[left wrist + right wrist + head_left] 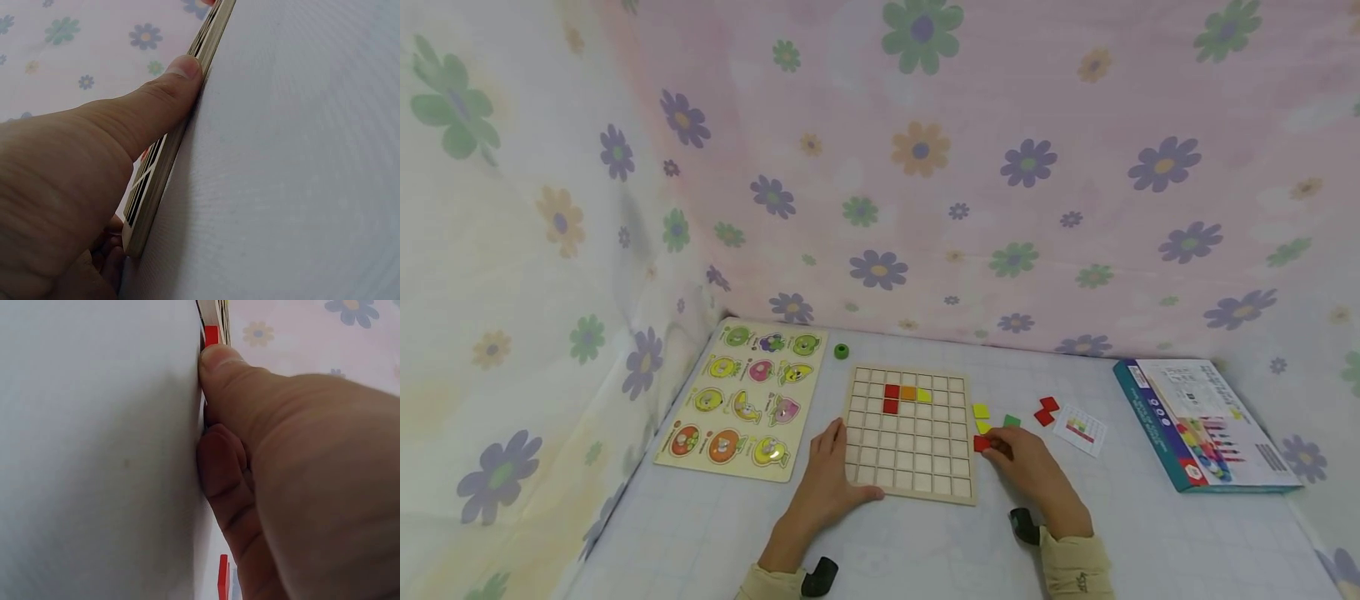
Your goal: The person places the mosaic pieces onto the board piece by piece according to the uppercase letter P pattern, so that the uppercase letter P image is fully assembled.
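Observation:
A wooden grid board (912,450) lies on the table, with red tiles (891,406), an orange tile (908,393) and a yellow tile (924,396) in its upper squares. My left hand (825,479) holds the board by its near left corner, thumb along the front edge and fingers at the left side. In the left wrist view the thumb (159,100) presses the edge. My right hand (1026,463) pinches a red square tile (981,444) between thumb and fingertips, close by the board's right edge. The tile's red end (211,335) shows past the thumb in the right wrist view.
Right of the board lie loose yellow tiles (981,411), a green tile (1012,421), red tiles (1044,417) and a pattern card (1081,429). A fruit puzzle board (696,433) is at left, a green ring (841,351) behind, a flat box (1247,467) far right.

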The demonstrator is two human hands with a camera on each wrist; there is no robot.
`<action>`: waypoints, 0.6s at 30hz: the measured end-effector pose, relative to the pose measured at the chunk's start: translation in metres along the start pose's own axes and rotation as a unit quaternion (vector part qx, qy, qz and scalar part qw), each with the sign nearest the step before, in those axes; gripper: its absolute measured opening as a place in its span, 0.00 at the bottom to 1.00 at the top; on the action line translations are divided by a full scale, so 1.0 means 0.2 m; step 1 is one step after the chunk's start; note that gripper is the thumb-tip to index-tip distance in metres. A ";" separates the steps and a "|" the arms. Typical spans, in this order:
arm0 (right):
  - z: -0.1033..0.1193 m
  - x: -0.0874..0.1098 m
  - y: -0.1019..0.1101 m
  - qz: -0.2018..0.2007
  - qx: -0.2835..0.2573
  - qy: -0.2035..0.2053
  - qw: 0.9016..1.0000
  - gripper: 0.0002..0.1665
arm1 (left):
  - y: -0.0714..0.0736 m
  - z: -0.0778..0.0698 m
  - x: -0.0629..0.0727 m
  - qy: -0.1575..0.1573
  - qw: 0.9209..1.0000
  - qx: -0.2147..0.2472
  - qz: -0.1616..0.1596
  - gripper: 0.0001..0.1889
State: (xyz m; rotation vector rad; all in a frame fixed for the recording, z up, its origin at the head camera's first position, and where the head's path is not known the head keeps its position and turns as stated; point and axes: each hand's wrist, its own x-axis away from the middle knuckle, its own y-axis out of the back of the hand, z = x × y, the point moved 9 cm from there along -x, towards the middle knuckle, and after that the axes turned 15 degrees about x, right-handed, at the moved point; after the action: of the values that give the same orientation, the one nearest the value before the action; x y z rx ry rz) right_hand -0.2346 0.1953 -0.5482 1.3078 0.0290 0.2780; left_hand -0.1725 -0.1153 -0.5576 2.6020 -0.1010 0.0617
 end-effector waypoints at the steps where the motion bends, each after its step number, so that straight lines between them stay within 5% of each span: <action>1: 0.00 0.00 0.00 -0.001 0.000 -0.002 1.000 0.21 | 0.00 0.00 0.00 0.000 1.000 0.000 0.000 0.69; 18: -0.02 0.03 0.04 -0.012 -0.011 -0.008 1.000 0.23 | 0.00 0.01 0.00 0.002 1.000 -0.008 -0.002 0.70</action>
State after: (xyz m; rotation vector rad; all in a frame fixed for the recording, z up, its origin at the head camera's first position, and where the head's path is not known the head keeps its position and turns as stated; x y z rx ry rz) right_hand -0.2313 0.2011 -0.5410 1.2859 0.0288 0.2472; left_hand -0.1733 -0.1155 -0.5589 2.5868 -0.0946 0.0651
